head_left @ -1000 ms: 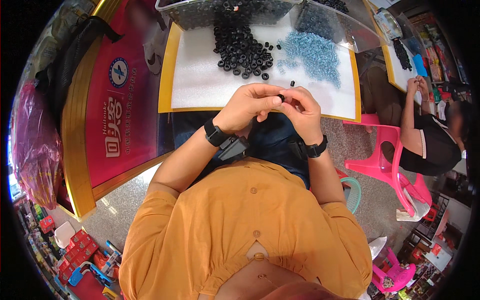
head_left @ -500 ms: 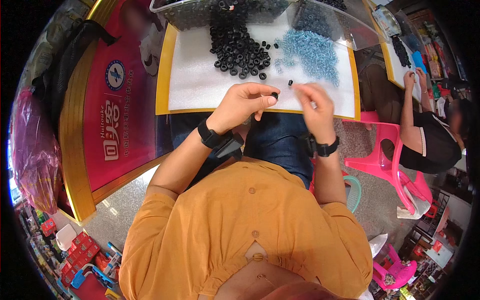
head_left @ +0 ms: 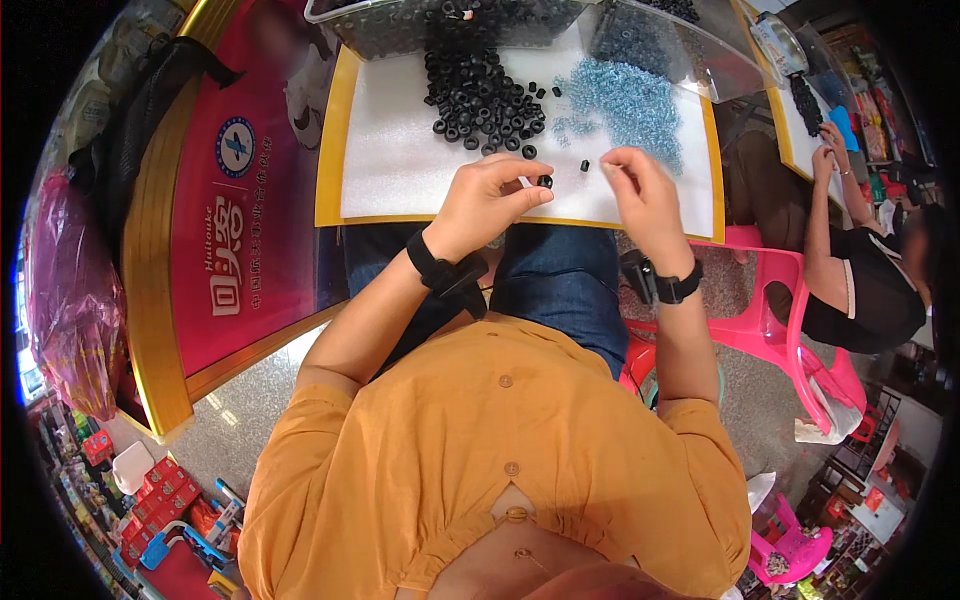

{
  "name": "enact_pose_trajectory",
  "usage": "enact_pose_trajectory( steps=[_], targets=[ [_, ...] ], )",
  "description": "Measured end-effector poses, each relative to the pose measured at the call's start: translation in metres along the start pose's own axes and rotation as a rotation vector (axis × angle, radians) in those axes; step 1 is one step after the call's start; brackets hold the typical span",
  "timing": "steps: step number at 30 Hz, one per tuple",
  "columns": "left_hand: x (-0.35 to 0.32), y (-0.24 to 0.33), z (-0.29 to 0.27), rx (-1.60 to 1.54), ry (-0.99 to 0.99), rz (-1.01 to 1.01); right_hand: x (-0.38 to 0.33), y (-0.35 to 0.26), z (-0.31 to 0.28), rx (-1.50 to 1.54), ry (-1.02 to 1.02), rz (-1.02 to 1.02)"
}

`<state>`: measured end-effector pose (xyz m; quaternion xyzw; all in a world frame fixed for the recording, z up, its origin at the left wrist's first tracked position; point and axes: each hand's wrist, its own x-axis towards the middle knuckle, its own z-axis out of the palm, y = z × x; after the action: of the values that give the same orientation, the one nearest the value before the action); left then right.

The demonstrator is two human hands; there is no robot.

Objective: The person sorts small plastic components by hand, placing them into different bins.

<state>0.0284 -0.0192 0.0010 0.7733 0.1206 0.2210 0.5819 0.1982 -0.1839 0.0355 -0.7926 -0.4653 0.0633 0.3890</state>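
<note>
My left hand (head_left: 490, 198) pinches a small black ring (head_left: 545, 181) between thumb and fingertips, just above the near part of the white board (head_left: 400, 180). To its right, my right hand (head_left: 648, 195) has thumb and fingers brought together beside the pile of small translucent blue pieces (head_left: 630, 110). Whether anything sits in that pinch is too small to make out. Between the two hands a single black piece (head_left: 585, 165) stands on the board. Beyond my left hand spreads a heap of black rings (head_left: 485, 105).
Clear plastic bins (head_left: 350, 32) stand along the board's far side. The board has a yellow border (head_left: 330, 170). To the left is a wooden-framed red panel (head_left: 240, 230). A pink chair (head_left: 770, 290) and another person (head_left: 860, 270) working at a second board are on the right.
My right hand has moved from the space near the left hand rightward, toward the blue pieces. My left hand keeps its hold on the black ring and has shifted slightly.
</note>
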Motion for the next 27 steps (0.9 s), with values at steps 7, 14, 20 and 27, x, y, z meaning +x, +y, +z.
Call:
enact_pose_trajectory(
  steps=[7,14,20,27],
  targets=[
    [-0.003,-0.003,0.004,0.009,0.025,0.002,-0.009,-0.026,0.029,0.426,-0.114,0.063],
    [-0.005,-0.001,0.004,0.107,0.032,0.120,-0.012,-0.023,0.035,0.638,-0.153,0.234],
    [-0.005,0.002,0.004,0.093,0.043,0.109,-0.013,-0.022,0.034,0.850,-0.201,0.358],
    [-0.005,-0.004,0.004,0.047,0.065,0.116,-0.017,-0.024,0.035,1.024,-0.249,0.435]
  ],
)
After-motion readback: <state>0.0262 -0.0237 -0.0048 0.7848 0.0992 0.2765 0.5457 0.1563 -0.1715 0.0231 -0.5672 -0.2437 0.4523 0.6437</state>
